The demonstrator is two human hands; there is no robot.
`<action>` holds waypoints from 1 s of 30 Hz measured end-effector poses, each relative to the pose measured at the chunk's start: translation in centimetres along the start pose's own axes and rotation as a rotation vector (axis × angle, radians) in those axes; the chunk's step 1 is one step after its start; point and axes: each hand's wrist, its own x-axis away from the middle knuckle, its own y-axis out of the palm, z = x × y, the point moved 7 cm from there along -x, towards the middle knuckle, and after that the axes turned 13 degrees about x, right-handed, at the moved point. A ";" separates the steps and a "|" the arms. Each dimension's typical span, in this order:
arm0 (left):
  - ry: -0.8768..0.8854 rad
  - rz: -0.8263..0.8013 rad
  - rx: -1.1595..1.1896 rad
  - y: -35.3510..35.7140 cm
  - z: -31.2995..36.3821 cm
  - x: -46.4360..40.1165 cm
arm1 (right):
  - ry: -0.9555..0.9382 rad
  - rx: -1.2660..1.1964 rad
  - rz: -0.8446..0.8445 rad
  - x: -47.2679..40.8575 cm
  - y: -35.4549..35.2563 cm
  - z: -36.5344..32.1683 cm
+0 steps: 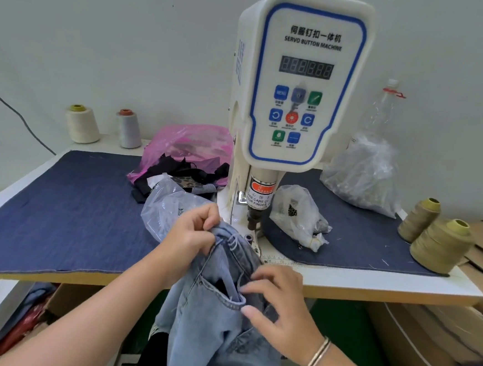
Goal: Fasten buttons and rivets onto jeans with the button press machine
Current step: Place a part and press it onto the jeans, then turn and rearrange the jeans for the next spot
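A pair of light blue jeans (pixel 219 305) hangs over the front edge of the table (pixel 371 282), its waistband bunched up just in front of the base of the button press machine (pixel 297 80). The left hand (pixel 190 233) pinches the top of the waistband between thumb and fingers, close to the machine's lower die. The right hand (pixel 280 304), wearing thin bracelets at the wrist, grips the pocket edge lower down, below the table edge, fingers curled on the denim.

The machine stands upright at the middle of the table, its control panel facing forward. A dark blue cloth (pixel 59 211) covers most of the tabletop; its left stretch lies bare. A clear plastic bag (pixel 163 208) sits just left of the left hand, with a pink bag (pixel 191 144) behind it. Right of the machine lie a small bag (pixel 295 213) and a bigger one (pixel 362 172). Thread cones (pixel 437 244) stand near the right edge.
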 end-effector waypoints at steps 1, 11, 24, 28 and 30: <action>0.017 0.021 0.023 0.0 0.3 -0.3 | -0.045 -0.004 -0.036 -0.1 0.2 -0.3; 0.040 0.201 -0.249 -2.0 1.6 -1.2 | -0.206 0.106 -0.024 -3.6 -2.0 -1.4; 0.067 -0.330 -0.851 1.8 -1.6 5.4 | 0.103 -0.468 -0.044 -5.4 -2.7 -0.9; 0.047 -0.148 -0.597 -0.3 -1.9 3.9 | 0.320 -0.676 -0.275 -5.6 -0.4 1.6; 0.007 -0.122 -0.528 -1.0 -2.2 2.9 | 0.418 -0.805 -0.334 -5.6 0.3 3.1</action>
